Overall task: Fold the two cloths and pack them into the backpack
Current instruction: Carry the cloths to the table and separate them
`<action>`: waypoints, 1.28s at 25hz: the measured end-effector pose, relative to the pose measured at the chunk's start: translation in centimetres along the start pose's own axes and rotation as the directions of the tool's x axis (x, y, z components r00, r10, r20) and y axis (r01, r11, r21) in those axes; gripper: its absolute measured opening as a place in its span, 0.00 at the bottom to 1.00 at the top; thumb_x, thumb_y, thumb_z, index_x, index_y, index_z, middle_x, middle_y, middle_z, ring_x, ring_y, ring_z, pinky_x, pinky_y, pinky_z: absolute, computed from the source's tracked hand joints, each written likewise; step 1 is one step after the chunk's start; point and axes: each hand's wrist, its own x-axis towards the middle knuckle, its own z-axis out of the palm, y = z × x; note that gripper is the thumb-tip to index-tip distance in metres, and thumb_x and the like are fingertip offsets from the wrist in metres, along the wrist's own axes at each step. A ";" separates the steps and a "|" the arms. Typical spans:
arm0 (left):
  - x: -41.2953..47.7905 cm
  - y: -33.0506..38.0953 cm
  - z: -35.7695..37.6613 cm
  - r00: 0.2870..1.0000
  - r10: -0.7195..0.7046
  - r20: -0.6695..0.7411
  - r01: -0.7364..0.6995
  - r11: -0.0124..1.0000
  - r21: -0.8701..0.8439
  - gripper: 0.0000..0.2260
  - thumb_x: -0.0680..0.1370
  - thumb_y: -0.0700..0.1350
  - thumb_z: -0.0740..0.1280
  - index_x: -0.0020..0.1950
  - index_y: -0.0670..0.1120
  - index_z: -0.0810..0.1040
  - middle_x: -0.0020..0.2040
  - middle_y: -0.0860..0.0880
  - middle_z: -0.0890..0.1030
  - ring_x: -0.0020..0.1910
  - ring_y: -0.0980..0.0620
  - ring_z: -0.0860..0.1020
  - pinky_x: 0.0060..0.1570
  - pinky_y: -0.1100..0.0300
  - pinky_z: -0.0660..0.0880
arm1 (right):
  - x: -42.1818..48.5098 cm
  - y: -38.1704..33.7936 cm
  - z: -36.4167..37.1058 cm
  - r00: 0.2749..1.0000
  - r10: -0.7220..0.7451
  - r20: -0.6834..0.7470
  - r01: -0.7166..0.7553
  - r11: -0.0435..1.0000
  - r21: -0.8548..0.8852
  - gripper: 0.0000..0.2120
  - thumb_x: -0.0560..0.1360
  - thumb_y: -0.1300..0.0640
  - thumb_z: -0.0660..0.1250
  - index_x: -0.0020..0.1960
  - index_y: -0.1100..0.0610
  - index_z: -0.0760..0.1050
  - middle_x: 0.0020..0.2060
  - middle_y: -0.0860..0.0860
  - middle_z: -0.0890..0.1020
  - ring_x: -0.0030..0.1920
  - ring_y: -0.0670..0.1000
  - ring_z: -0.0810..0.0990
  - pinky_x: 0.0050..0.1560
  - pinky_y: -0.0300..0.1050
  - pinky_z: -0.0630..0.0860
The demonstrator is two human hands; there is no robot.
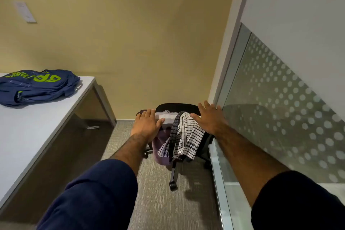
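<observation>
Over on the chair (177, 107), both cloths hang draped: left grip (146, 124) lies flat on the purple cloth (161, 137), right grip (209, 117) spread wide, fingers straight, touching the striped cloth (188, 136). Neither clamps anything. Backpack (37, 86) sits well apart on the bench (37, 127).

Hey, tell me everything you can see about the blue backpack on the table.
The backpack is navy blue fabric with large lime-green lettering on its upper face and a small green accent by a zip. It lies flat and slack, looking nearly empty; whether a zip is open cannot be told. It rests on the white table at the left, near the table's far corner. Only the table touches it; the left hand and right hand are well away from it.
</observation>
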 end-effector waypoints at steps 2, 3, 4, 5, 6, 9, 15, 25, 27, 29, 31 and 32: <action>0.7 0.1 0.1 0.999 -0.011 -0.034 0.011 1.000 -0.011 0.32 0.83 0.65 0.49 0.80 0.44 0.60 0.77 0.44 0.69 0.74 0.44 0.68 0.76 0.46 0.62 | 0.4 -0.3 0.4 0.999 0.022 0.040 -0.022 1.000 0.004 0.38 0.80 0.30 0.45 0.82 0.52 0.50 0.81 0.58 0.54 0.79 0.62 0.58 0.78 0.64 0.49; 1.0 0.3 0.3 0.999 -0.020 -0.045 0.021 1.000 0.016 0.31 0.84 0.64 0.50 0.78 0.44 0.64 0.73 0.44 0.73 0.71 0.44 0.72 0.73 0.46 0.66 | 0.7 -0.4 0.8 0.997 0.038 0.065 -0.039 0.999 0.010 0.38 0.80 0.30 0.45 0.82 0.52 0.51 0.81 0.58 0.56 0.79 0.62 0.59 0.78 0.65 0.48; 1.2 0.5 0.0 0.998 -0.035 -0.050 0.037 0.998 0.053 0.29 0.84 0.63 0.51 0.76 0.44 0.66 0.70 0.44 0.75 0.68 0.44 0.74 0.71 0.46 0.67 | 0.7 -0.5 1.0 0.994 0.046 0.095 -0.049 0.998 0.026 0.37 0.81 0.30 0.45 0.82 0.51 0.51 0.80 0.58 0.58 0.78 0.61 0.61 0.78 0.66 0.48; 1.4 0.7 0.0 0.997 -0.054 -0.055 0.059 0.992 0.108 0.27 0.84 0.62 0.52 0.74 0.44 0.69 0.67 0.44 0.77 0.66 0.44 0.75 0.70 0.46 0.67 | 1.0 -0.7 1.2 0.991 0.057 0.119 -0.061 0.998 0.034 0.37 0.81 0.30 0.45 0.82 0.52 0.52 0.79 0.58 0.61 0.77 0.60 0.63 0.78 0.66 0.49; 1.6 1.0 0.0 0.996 -0.074 -0.051 0.082 0.984 0.158 0.26 0.84 0.61 0.52 0.71 0.44 0.71 0.66 0.44 0.77 0.65 0.44 0.75 0.70 0.46 0.66 | 1.2 -1.0 1.3 0.988 0.063 0.143 -0.069 0.997 0.037 0.37 0.81 0.31 0.45 0.81 0.52 0.54 0.78 0.57 0.64 0.76 0.59 0.66 0.77 0.67 0.51; 2.1 1.3 -0.1 0.990 -0.133 -0.044 0.139 0.969 0.203 0.22 0.84 0.59 0.53 0.64 0.45 0.76 0.61 0.45 0.79 0.63 0.44 0.74 0.71 0.44 0.63 | 1.6 -1.7 1.3 0.982 0.049 0.182 -0.062 0.996 0.068 0.35 0.81 0.31 0.47 0.80 0.53 0.59 0.75 0.56 0.70 0.73 0.58 0.69 0.76 0.68 0.52; 4.2 1.3 0.1 0.975 -0.221 -0.040 0.222 0.975 0.032 0.12 0.82 0.54 0.62 0.58 0.48 0.78 0.55 0.46 0.82 0.59 0.44 0.75 0.67 0.46 0.64 | 2.7 -2.8 2.3 0.976 0.045 0.214 -0.091 0.974 0.208 0.36 0.77 0.29 0.59 0.76 0.51 0.67 0.72 0.54 0.72 0.70 0.58 0.72 0.75 0.67 0.54; 6.1 1.5 -1.4 0.956 -0.289 0.045 0.293 0.946 -0.143 0.06 0.79 0.50 0.69 0.50 0.48 0.81 0.49 0.48 0.83 0.51 0.46 0.78 0.55 0.49 0.63 | 3.9 -5.4 1.7 0.989 -0.003 0.148 -0.027 0.979 0.204 0.25 0.73 0.46 0.75 0.67 0.53 0.77 0.61 0.52 0.78 0.64 0.56 0.76 0.67 0.60 0.66; 6.2 1.6 -2.2 0.960 -0.280 0.027 0.280 0.943 -0.181 0.08 0.78 0.52 0.70 0.48 0.49 0.83 0.47 0.49 0.84 0.51 0.47 0.78 0.56 0.49 0.62 | 4.2 -5.9 1.4 0.993 -0.024 0.118 0.000 0.980 0.200 0.13 0.76 0.53 0.73 0.59 0.54 0.82 0.49 0.50 0.80 0.56 0.54 0.78 0.65 0.58 0.68; 6.1 1.8 -3.3 0.966 -0.258 -0.011 0.249 0.942 -0.226 0.06 0.78 0.51 0.71 0.48 0.49 0.84 0.47 0.51 0.84 0.52 0.48 0.79 0.63 0.48 0.62 | 4.2 -6.4 0.9 0.994 -0.045 0.096 0.029 0.986 0.164 0.06 0.78 0.56 0.69 0.54 0.53 0.82 0.45 0.48 0.80 0.50 0.53 0.77 0.64 0.57 0.67; 5.7 1.9 -4.7 0.970 -0.236 -0.059 0.214 0.944 -0.251 0.06 0.78 0.48 0.70 0.50 0.50 0.85 0.48 0.52 0.85 0.53 0.49 0.79 0.68 0.47 0.60 | 4.2 -7.0 0.3 0.997 -0.068 0.041 0.062 0.990 0.130 0.04 0.78 0.54 0.68 0.50 0.51 0.82 0.45 0.48 0.82 0.50 0.54 0.78 0.60 0.55 0.66; 5.6 1.8 -5.5 0.971 -0.226 -0.085 0.198 0.946 -0.256 0.06 0.78 0.48 0.70 0.51 0.50 0.86 0.48 0.52 0.85 0.53 0.50 0.78 0.70 0.46 0.59 | 4.3 -7.2 -0.2 0.997 -0.077 0.010 0.075 0.989 0.129 0.04 0.78 0.53 0.67 0.48 0.51 0.81 0.44 0.48 0.82 0.48 0.54 0.78 0.58 0.55 0.65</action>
